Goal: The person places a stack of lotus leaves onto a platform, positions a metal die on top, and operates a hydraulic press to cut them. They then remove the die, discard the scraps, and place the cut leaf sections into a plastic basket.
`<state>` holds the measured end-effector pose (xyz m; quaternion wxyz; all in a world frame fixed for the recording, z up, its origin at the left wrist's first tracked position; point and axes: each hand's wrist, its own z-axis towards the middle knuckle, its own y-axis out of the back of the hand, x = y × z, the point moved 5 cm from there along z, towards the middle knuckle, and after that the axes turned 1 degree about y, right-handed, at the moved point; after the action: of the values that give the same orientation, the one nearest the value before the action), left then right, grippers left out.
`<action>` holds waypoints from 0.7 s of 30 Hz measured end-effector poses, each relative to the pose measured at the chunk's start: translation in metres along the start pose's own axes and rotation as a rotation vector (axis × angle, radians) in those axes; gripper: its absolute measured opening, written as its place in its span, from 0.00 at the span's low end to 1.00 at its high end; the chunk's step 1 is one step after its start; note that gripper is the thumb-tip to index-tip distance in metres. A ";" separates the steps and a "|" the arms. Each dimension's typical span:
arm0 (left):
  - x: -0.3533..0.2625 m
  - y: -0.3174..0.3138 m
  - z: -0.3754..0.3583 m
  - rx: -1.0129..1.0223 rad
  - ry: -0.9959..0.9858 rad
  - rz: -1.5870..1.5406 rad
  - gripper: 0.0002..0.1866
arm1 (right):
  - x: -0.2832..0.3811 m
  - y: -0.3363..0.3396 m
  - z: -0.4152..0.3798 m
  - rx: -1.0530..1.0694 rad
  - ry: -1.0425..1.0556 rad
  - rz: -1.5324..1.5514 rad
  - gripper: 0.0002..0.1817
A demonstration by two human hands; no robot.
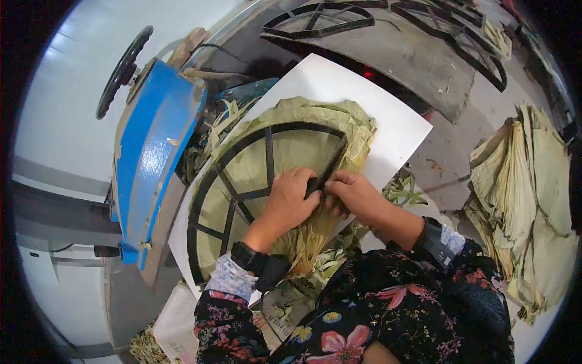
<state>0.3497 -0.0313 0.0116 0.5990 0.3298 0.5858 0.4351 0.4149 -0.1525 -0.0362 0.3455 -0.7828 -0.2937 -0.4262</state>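
Note:
A black fan-shaped metal frame (pixel 270 159) lies on layered pale green dried leaves (pixel 303 145), spread over a white board (pixel 394 127). My left hand (pixel 292 197) is closed round the black bar near the frame's narrow end, its thumb and fingers at the bar. Close beside it on the right, my right hand (pixel 353 195) pinches at the leaf edge along the same bar. Its fingertips partly hide what they hold. Below both hands, the gathered leaf stalks (pixel 309 249) hang over the board's near edge.
A blue machine arm (pixel 156 145) with a black handwheel (pixel 125 71) stands at the left. More black frames (pixel 318 19) lie on the floor at the top. A stack of dried leaves (pixel 524 200) is at the right. Leaf scraps (pixel 403 191) lie beside the board.

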 end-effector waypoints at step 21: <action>-0.034 -0.007 -0.015 0.084 0.006 0.338 0.39 | -0.035 0.016 -0.057 0.170 0.090 -0.044 0.22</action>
<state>0.3384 -0.0668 0.0178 0.5009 0.4472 0.5416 0.5058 0.3842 -0.2132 -0.0481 0.4139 -0.7241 -0.3302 -0.4419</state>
